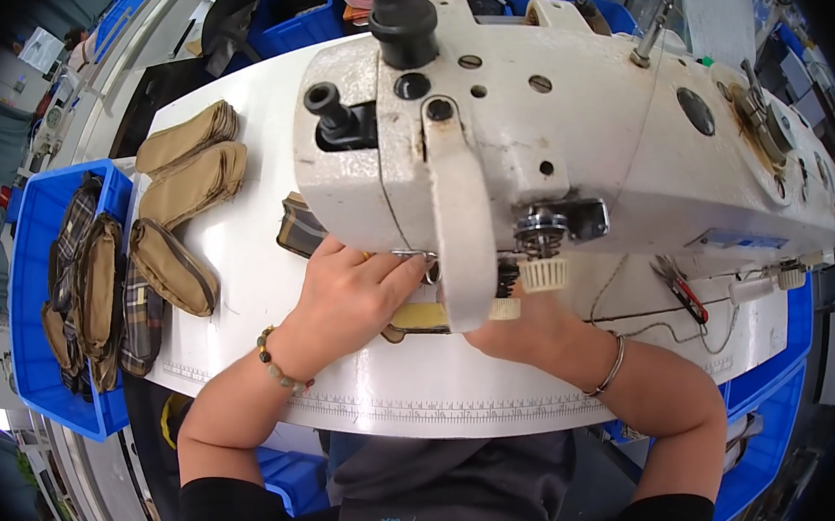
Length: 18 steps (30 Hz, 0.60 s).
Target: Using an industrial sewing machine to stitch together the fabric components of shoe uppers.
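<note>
Head view: tan fabric piece (419,317) lies flat near the white table's (253,295) front edge, under the sewing machine (549,143) head. Left hand (348,299) presses it, fingers spread. Right hand (521,331) mostly hidden, grip unclear. Tan pouches (190,168) stacked toward the left edge; blue bin (39,224) beside it.
</note>
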Tool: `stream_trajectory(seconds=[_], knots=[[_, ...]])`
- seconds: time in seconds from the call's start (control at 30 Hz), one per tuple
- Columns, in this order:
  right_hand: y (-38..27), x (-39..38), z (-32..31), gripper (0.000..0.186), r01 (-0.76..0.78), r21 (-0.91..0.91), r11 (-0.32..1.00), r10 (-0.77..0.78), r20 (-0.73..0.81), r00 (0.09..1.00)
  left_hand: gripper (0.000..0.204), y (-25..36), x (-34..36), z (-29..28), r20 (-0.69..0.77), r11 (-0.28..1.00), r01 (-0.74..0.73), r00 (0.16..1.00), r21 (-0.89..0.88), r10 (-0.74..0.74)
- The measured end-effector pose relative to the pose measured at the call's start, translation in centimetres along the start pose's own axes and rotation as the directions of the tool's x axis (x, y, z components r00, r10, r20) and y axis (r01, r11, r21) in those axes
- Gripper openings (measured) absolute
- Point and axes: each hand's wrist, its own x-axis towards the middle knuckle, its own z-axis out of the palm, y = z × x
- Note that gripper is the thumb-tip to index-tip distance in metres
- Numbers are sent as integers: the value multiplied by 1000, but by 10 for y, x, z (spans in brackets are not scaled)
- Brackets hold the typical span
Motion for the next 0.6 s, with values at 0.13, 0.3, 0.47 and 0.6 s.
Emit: stream_trajectory(seconds=[0.13, 0.3, 0.47, 0.6], knots=[[2, -2, 0, 12, 35, -6, 999, -35, 35, 999, 27, 1, 3, 0, -23, 999, -45, 999, 15, 45], [0, 2, -4, 11, 39, 7, 999, -39, 50, 998, 26, -2, -1, 7, -16, 998, -39, 999, -45, 38], [-1, 0, -2, 8, -22, 74, 997, 20, 25, 999, 26, -1, 4, 5, -29, 998, -54, 998, -23, 53], [-4, 3, -12, 5, 82, -106, 991, -79, 34, 996, 20, -2, 1, 6, -13, 999, -34, 999, -7, 34]])
